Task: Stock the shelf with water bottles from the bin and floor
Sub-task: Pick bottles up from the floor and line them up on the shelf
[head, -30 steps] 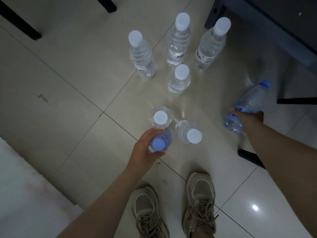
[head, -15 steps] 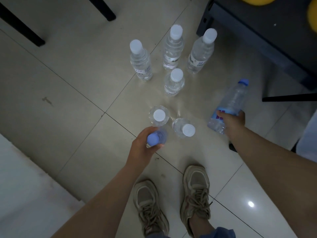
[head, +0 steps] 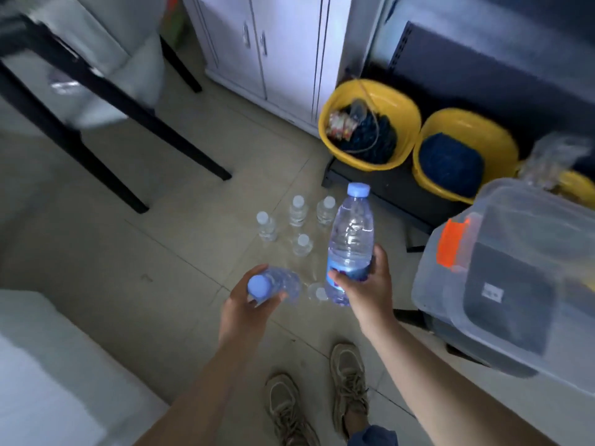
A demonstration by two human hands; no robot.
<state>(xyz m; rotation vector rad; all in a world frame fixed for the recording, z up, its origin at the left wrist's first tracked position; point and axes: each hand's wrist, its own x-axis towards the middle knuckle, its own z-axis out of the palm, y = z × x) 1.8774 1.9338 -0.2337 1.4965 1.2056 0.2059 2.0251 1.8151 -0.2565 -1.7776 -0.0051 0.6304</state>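
My left hand point(head: 246, 309) grips a blue-capped water bottle point(head: 277, 286) near its neck, the cap pointing at the camera. My right hand point(head: 370, 288) holds a second blue-capped bottle point(head: 351, 239) upright by its lower half, above the floor. Several white-capped bottles point(head: 297, 214) stand on the tiled floor beyond both hands. One more white cap point(head: 318, 292) shows between the two held bottles. A dark shelf unit point(head: 402, 191) stands at the right, its low board bearing yellow tubs.
A clear plastic bin point(head: 502, 284) with an orange latch sits at the right, close to my right arm. Two yellow tubs point(head: 367, 123) hold dark items. Black table legs point(head: 106, 101) cross the upper left. White cabinets point(head: 283, 49) stand behind. My shoes point(head: 347, 384) are below.
Both hands have lifted their bottles off the floor and the camera has risen and tilted up, bringing the shelf, tubs and bin into view. The right bottle now stands upright.
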